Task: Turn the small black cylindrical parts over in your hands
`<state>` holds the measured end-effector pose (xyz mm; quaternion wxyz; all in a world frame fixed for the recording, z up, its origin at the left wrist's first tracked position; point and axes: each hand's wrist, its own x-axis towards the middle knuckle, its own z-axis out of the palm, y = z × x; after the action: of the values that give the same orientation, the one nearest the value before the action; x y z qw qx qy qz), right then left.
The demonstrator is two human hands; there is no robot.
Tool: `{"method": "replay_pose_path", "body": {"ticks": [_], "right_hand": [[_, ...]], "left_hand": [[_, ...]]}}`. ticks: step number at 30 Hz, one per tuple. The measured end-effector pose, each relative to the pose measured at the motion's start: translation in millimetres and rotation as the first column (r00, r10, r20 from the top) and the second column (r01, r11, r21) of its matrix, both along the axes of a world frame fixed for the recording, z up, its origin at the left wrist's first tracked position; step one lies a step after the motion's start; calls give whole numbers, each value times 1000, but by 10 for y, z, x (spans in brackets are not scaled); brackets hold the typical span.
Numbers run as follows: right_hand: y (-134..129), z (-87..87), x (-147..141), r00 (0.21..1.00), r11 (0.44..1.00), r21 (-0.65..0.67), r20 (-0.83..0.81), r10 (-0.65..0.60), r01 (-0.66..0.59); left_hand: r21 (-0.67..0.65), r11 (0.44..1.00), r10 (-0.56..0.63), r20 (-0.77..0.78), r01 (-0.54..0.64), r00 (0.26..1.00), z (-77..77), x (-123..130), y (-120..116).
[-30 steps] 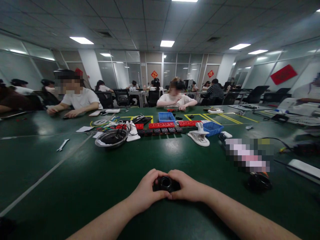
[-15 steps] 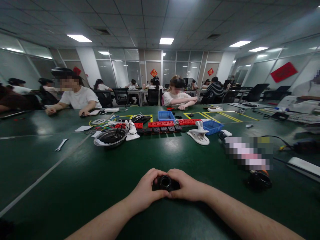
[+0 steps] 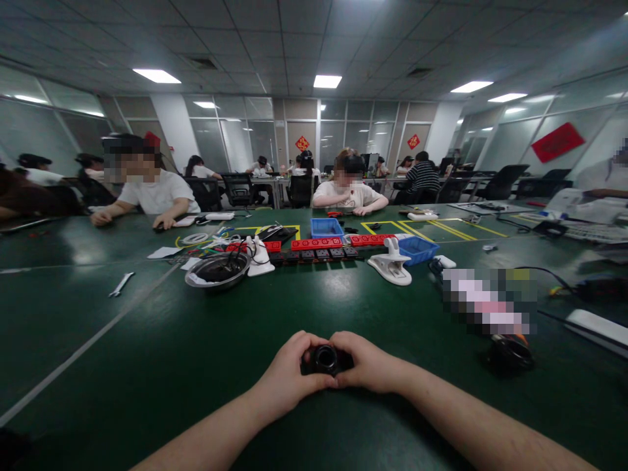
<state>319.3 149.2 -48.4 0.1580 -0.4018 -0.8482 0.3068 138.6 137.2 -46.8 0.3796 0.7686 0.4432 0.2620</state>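
Between my hands, low in the middle of the head view, is a black object with a round, ring-like opening (image 3: 326, 357) facing up. Its exact kind is not clear, since my fingers cover its sides. My left hand (image 3: 290, 366) wraps round its left side, thumb along the near edge. Around the right side closes my right hand (image 3: 367, 363), its thumb meeting the left one at the front. The fingertips of both hands come together at the far side. The object is at the green tabletop (image 3: 206, 353); whether it rests there I cannot tell.
Ahead lie a metal bowl (image 3: 216, 271) with black cable, red socket strips (image 3: 316, 244), a white clip stand (image 3: 391, 265) and blue bins (image 3: 417, 250). A wrench (image 3: 121, 284) is at left, a black coil (image 3: 513, 353) at right. Two people (image 3: 350, 186) sit across the table.
Both my hands keep their hold on the black object, almost still. The person across the table has raised one hand toward the chin and sits more upright.
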Motion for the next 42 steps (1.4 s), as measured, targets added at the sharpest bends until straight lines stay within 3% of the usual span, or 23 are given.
{"method": "replay_pose_path", "body": {"ticks": [6,14,16,20,24,42], "right_hand": [[1,-42,-26,994,996,55,73,-75,71],[-119,-89,-185,934,921,332,215,-286,205],[-137,-59,-167,958,932,322,171,-230,167],[-93,33,-54,997,985,174,72,-13,0],[-7,64,39,993,992,56,26,113,-114],[58,20,60,985,984,50,-20,171,-170]], "left_hand": [[28,996,80,-14,-79,997,-32,57,-50],[127,970,211,-23,-206,977,-44,68,-71],[108,982,156,-10,-154,988,-26,44,-61],[44,999,5,23,-6,1000,18,-5,-40],[26,999,-49,42,48,998,25,-18,-24],[3,999,-48,16,48,999,27,-5,-11]]}}
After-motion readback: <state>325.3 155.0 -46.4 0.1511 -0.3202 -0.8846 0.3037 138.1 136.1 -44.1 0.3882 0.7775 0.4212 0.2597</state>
